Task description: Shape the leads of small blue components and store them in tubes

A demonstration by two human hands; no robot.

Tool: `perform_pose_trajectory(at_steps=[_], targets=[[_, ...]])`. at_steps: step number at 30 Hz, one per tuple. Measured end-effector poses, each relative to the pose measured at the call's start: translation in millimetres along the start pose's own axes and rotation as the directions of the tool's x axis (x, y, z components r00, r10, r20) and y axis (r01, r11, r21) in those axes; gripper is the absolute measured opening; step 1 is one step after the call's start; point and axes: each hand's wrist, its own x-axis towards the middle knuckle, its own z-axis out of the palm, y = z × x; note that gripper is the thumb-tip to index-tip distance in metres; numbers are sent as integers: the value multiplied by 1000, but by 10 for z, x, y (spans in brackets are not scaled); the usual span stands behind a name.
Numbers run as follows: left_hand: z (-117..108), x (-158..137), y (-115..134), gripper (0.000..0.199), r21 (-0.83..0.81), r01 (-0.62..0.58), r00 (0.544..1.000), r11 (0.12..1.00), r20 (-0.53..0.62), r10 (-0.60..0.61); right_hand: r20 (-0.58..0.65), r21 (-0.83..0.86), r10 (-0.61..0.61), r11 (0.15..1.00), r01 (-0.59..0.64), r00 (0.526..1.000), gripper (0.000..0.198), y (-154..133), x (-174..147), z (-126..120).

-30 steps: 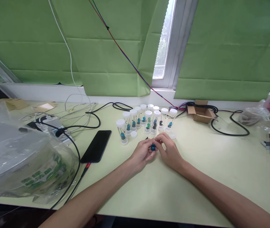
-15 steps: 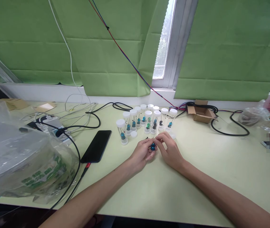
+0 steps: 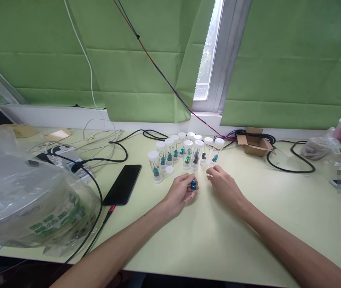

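Left hand (image 3: 180, 193) pinches small blue part (image 3: 193, 185) over worktop (image 3: 206, 240), right hand (image 3: 223, 185) loosely curled, empty, just right, near capped vials (image 3: 185, 154).

Blue bead (image 3: 193, 185), white-capped vials (image 3: 185, 151), black phone (image 3: 122, 190).

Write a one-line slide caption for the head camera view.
Left hand pinches a small blue part on a pale green table; right hand rests beside capped clear vials.

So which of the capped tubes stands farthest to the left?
The tube with a blue piece inside, standing a little apart from the cluster, nearest the black phone.
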Motion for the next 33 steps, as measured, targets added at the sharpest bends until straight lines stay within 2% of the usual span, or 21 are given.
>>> perform_pose_trajectory(at_steps=[5,10,16,21,33], targets=[[-5,6,-19,28,49,-11,1000,999,9,11,43,-134,35,991,-29,998,15,-13,-18,-26],[-2,2,-20,27,97,-8,1000,995,12,6,140,-249,103,966,-66,985,18,-32,-30,-58],[-10,18,-38,27,107,-33,999,994,27,30,233,-351,157,934,-67,960,33,-96,-16,-121],[-11,26,-45,26,103,-34,999,994,31,31,266,-387,203,918,-89,942,41,-119,-9,-137],[-14,23,-43,28,95,-39,999,995,37,35,331,-440,274,891,-109,903,36,-142,-1,-151]])
